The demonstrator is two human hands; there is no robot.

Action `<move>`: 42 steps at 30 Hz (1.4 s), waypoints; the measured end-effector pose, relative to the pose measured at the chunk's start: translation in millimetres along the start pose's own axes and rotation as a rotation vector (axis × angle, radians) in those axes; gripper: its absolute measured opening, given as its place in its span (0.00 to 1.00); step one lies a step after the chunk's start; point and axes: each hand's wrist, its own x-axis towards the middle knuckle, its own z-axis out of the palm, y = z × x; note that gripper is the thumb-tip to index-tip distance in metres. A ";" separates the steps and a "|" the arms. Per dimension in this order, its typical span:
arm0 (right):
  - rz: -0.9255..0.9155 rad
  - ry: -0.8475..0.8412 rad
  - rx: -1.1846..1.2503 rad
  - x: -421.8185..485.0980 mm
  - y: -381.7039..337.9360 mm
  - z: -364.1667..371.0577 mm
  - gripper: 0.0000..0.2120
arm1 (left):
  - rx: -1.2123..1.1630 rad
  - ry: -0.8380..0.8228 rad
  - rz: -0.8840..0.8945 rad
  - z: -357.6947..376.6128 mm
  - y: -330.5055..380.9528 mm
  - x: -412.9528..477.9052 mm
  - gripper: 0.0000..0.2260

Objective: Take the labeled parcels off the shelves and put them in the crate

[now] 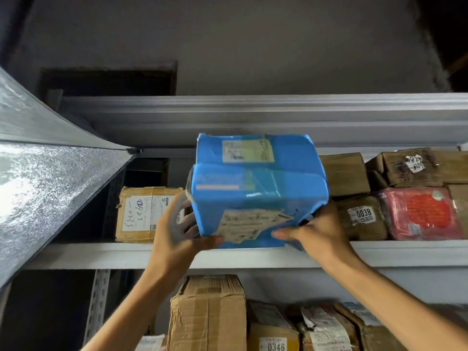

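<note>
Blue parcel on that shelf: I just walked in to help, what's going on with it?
A person grips the blue parcel with both hands, left hand on its left side, right hand at its lower right corner, at the front edge of the shelf. Brown boxes and a red packet sit to its right. No crate is in view.

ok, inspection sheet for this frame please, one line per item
Surface: grey metal shelf carrying parcels; lower tier below.
Job's things: blue parcel, labeled, at the shelf's front edge; brown box to its left, 0038 parcel and red parcel to its right, 0346 box below; crate not in view.
Clutter: nothing seen.
Grippers: left hand and right hand both grip the blue parcel's lower sides.
Cables: nothing seen.
Surroundings: dark wall above, shiny panel at left.
</note>
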 end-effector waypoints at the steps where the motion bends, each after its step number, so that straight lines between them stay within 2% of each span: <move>1: 0.000 -0.001 0.032 -1.9 0.6 -1.2 0.33 | 0.009 -0.006 0.013 0.4 2.0 -1.6 0.34; 4: 0.014 -0.014 0.145 0.3 1.7 -10.0 0.28 | 0.154 -0.020 0.037 4.6 11.6 -4.9 0.38; 7: 0.089 -0.037 0.335 6.6 -0.3 -20.8 0.18 | 0.278 -0.060 0.113 14.7 24.6 -8.7 0.38; 11: 0.198 -0.008 0.343 19.2 1.1 -28.1 0.08 | 0.273 -0.147 0.105 29.9 37.0 -9.6 0.42; 14: 0.285 0.010 0.352 22.7 -1.3 -28.8 0.07 | 0.263 -0.152 0.074 39.6 43.0 -6.0 0.44; 18: 0.344 0.047 0.284 20.5 -16.3 -30.3 0.07 | 0.296 -0.153 0.039 40.3 50.8 0.4 0.54; 19: 0.346 0.062 0.267 21.2 -23.4 -30.7 0.09 | 0.268 -0.144 0.039 38.4 51.8 1.5 0.52; 22: 0.245 0.049 0.224 25.3 -50.9 -31.0 0.15 | 0.121 -0.107 0.035 33.6 51.0 7.4 0.40; 26: 0.037 0.034 0.139 28.9 -80.1 -29.7 0.06 | -0.160 -0.043 -0.065 31.4 48.8 19.9 0.17; 27: -0.011 -0.021 0.142 28.5 -83.1 -30.4 0.08 | -0.237 -0.022 -0.123 31.5 49.9 23.0 0.15; 30: -0.141 -0.221 0.080 27.0 -87.2 -34.2 0.22 | -0.375 0.026 -0.218 29.2 54.0 29.8 0.21; 32: -0.172 -0.262 0.011 28.5 -88.9 -35.6 0.30 | -0.338 -0.038 -0.166 30.2 57.1 32.4 0.24; 33: -0.182 -0.254 0.012 29.7 -90.4 -35.3 0.30 | -0.266 -0.085 -0.122 31.7 57.8 33.7 0.22; 35: -0.194 -0.204 0.033 31.7 -93.6 -33.8 0.25 | -0.113 -0.141 -0.062 35.1 59.2 35.3 0.16; 38: -0.193 -0.186 -0.006 32.6 -96.0 -29.6 0.18 | -0.025 -0.125 -0.016 32.9 62.3 39.9 0.09; 40: -0.182 -0.206 -0.015 32.1 -93.9 -24.2 0.18 | 0.017 -0.098 -0.018 25.8 65.0 41.9 0.10; 42: -0.163 -0.202 -0.008 33.8 -86.2 -16.5 0.21 | 0.090 -0.067 -0.003 14.6 65.9 42.1 0.15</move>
